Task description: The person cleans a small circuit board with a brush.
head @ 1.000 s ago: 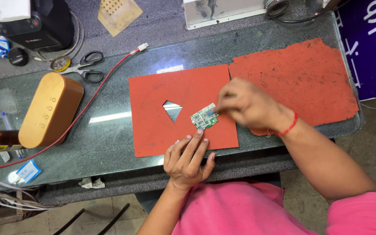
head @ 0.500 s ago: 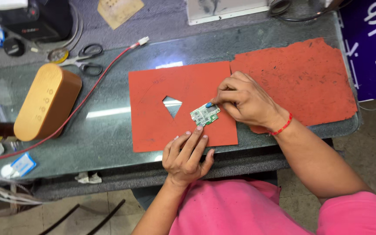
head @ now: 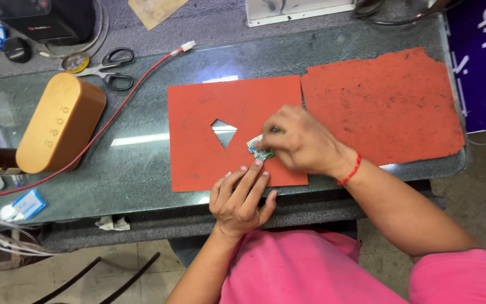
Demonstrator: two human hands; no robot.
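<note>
Two red mats (head: 237, 132) (seemingly rubber), glass tabletop (head: 136, 163)

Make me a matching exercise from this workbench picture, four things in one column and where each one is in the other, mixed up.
Things:
1. circuit board
2. scissors
3. wooden speaker
4. red thread

Places:
A. far edge of the glass table
B. right wrist
C. under the right hand, on the smooth orange mat
D. left of the orange mat

Pairs: 1-C, 2-A, 3-D, 4-B
</note>
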